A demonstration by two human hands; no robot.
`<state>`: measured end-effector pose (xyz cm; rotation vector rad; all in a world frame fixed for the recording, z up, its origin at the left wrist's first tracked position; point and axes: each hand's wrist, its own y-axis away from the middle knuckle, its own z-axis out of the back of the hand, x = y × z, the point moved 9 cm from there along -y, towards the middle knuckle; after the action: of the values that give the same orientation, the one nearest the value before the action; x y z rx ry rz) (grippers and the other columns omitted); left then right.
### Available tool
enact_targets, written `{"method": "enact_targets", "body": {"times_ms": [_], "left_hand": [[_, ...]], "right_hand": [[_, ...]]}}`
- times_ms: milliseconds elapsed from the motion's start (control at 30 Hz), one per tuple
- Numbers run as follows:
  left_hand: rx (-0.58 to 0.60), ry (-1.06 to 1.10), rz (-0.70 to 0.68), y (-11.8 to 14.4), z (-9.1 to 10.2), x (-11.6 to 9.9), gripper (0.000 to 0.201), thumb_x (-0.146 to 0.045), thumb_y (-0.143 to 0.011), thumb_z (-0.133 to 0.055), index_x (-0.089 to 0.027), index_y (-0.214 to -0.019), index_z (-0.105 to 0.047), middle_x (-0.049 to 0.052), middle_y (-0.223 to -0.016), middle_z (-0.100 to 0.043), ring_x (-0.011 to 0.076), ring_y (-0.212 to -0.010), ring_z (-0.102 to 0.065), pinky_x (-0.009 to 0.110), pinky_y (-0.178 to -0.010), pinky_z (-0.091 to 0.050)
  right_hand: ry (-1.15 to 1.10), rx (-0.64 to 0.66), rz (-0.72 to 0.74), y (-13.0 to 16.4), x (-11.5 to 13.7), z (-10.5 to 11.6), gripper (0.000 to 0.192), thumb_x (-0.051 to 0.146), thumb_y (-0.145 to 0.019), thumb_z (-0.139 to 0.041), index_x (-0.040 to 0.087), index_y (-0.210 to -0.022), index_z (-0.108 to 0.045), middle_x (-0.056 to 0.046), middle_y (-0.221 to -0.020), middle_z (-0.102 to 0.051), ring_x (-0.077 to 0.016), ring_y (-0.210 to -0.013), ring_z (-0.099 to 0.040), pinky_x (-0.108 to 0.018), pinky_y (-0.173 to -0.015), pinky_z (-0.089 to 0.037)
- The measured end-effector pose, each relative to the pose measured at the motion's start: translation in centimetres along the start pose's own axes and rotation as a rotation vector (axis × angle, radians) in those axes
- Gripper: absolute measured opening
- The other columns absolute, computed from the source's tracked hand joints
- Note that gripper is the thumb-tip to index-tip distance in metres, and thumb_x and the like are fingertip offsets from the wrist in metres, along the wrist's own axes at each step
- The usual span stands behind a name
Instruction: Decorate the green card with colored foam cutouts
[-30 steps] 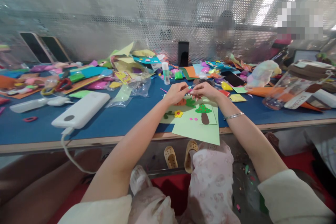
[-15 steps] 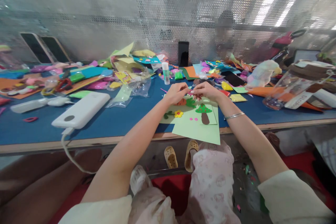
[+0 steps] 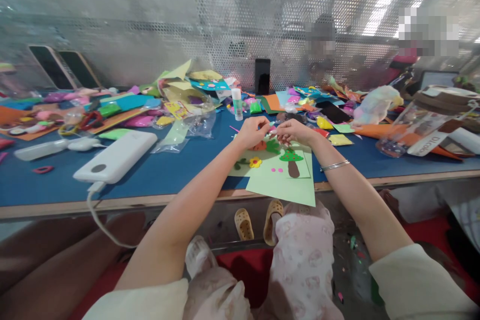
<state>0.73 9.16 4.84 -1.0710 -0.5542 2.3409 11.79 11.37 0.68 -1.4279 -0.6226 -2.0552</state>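
Over the light green paper sheet [image 3: 279, 187], my left hand [image 3: 255, 132] and my right hand [image 3: 294, 132] meet with fingertips closed. A small piece of pink clay [image 3: 273, 130] shows between them, partly hidden by the fingers. Beneath the hands, an orange clay carrot [image 3: 259, 146] with green leaves [image 3: 272, 147] lies partly covered. Closer to me on the paper are a yellow clay flower [image 3: 255, 162], a green-topped clay tree [image 3: 291, 156] with red dots and a brown trunk, and two flat pink clay dots [image 3: 277, 170].
A glue stick [image 3: 236, 104] stands behind my left hand. To the left lies a white power bank [image 3: 117, 156] with a cable. Clay packets and paper crowd the back of the blue table [image 3: 202, 162]. A phone [image 3: 262, 76] leans upright; a clear bottle [image 3: 408, 125] lies right.
Both hands stay over the paper with the pink clay between them. The left fingers have shifted slightly; the things on the table have not moved.
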Motion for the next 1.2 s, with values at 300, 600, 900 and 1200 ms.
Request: {"method": "enact_targets", "body": {"times_ms": [300,600,900,1200], "left_hand": [[-0.034,-0.085,-0.035,0.1,0.0,-0.6,0.028,-0.035,-0.089,-0.043,-0.015,-0.074,-0.057,0.000,-0.070,-0.054,0.0118,-0.067,-0.047,0.024,-0.063,-0.034],[0.095,-0.058,-0.037,0.2,-1.2,0.0,0.025,-0.032,-0.087,-0.044,-0.015,-0.074,-0.057,0.001,-0.077,-0.055,0.0123,-0.073,-0.049,0.025,-0.070,-0.037],[0.044,-0.030,-0.048,0.1,-0.9,-0.1,0.024,-0.031,-0.086,-0.045,-0.015,-0.072,-0.056,-0.001,-0.067,-0.054,0.0097,-0.061,-0.044,0.023,-0.059,-0.032],[0.098,0.045,0.055,0.2,-1.1,0.5,0.028,-0.039,-0.088,-0.042,-0.017,-0.072,-0.049,-0.003,-0.066,-0.050,0.0102,-0.064,-0.044,0.023,-0.060,-0.032]], "right_hand": [[0.057,-0.117,0.101,-0.4,0.8,1.0,0.029,0.040,-0.073,-0.068,0.012,-0.067,-0.063,-0.003,-0.056,-0.060,-0.0081,-0.043,-0.052,-0.020,-0.042,-0.041],[-0.007,0.002,0.071,-0.1,0.6,0.2,0.018,0.029,-0.071,-0.067,0.012,-0.070,-0.064,-0.002,-0.056,-0.060,-0.0095,-0.045,-0.052,-0.022,-0.044,-0.042],[0.045,-0.010,0.001,0.0,0.2,0.1,0.023,0.035,-0.073,-0.066,0.013,-0.074,-0.069,-0.002,-0.057,-0.058,-0.0079,-0.044,-0.048,-0.022,-0.042,-0.037],[0.031,-0.030,0.093,0.0,1.0,0.4,0.018,0.030,-0.072,-0.068,0.013,-0.068,-0.065,0.001,-0.051,-0.054,-0.0074,-0.044,-0.046,-0.021,-0.041,-0.033]]}}
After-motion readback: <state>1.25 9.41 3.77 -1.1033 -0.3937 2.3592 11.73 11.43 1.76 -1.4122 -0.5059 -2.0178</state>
